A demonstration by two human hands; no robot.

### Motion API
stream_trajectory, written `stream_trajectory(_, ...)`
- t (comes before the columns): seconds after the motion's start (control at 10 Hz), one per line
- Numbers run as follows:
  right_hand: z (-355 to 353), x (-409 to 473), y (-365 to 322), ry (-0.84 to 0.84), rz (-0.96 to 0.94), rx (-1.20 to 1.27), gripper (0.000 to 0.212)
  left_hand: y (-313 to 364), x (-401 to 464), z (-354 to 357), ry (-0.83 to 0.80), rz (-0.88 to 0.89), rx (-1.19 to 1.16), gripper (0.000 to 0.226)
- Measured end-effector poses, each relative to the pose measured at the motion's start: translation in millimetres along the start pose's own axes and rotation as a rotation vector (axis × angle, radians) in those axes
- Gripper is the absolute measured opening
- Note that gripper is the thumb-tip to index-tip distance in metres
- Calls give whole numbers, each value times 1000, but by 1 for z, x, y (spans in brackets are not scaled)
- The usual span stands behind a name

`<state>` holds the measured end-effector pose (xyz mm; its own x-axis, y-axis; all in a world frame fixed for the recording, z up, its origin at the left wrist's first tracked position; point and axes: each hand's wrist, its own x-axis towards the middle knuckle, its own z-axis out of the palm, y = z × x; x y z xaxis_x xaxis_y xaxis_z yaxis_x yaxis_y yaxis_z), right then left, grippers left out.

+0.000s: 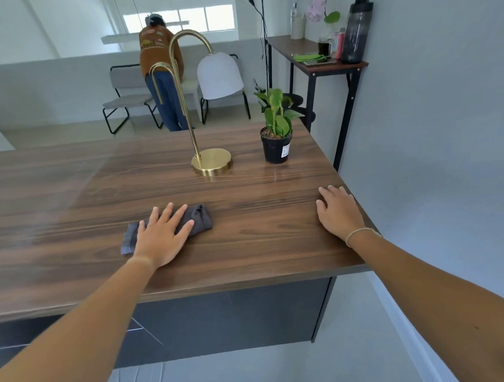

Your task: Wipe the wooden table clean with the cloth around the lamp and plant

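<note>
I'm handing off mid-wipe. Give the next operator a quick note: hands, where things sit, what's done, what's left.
Left hand: flat, palm down, pressing the grey cloth onto the wooden table, near the front edge.
Right hand: empty, resting flat by the table's right edge.
Lamp and potted plant: upright side by side toward the far right, plant to the lamp's right, both beyond the cloth.
Done: cannot tell how much has been wiped.
Left: wipe around the lamp base and the pot.

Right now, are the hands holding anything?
Nothing is gripped. The left hand lies flat on the middle of the grey cloth; the right hand rests flat on the table.
</note>
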<state>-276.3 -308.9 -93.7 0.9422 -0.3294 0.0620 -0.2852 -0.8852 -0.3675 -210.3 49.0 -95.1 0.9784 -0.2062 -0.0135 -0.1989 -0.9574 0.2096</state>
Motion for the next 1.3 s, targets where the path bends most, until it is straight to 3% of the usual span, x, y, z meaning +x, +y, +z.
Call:
stream_trajectory(0.2, 15, -9, -37, -68, -53, 16, 48, -77, -5, -18, 9, -31, 2, 54)
stream_trajectory(0.5, 18, -15, -38, -41, -54, -2, 47, -94, 0, -20, 26, 42, -55, 52)
stream_trajectory(0.7, 17, -16, -38, -45, -58, 5, 47, -62, 1, -26, 91, 20, -88, 54)
stream_trajectory(0.8, 16, -16, -37, -45, -67, 15, 47, -17, 2, -26, 115, 128, -152, 66)
stream_trajectory(1.0, 15, -16, -38, -34, -79, 20, 47, 52, 0, 0, 14, 258, -260, 57)
stream_trajectory(1.2, 17, -14, -36, -17, -101, 60, 48, 55, 2, 14, 27, 220, -203, 58)
stream_trajectory(1.3, 9, -16, -39, 50, -73, 302, 45, 54, 2, 14, 41, 214, -189, 58)
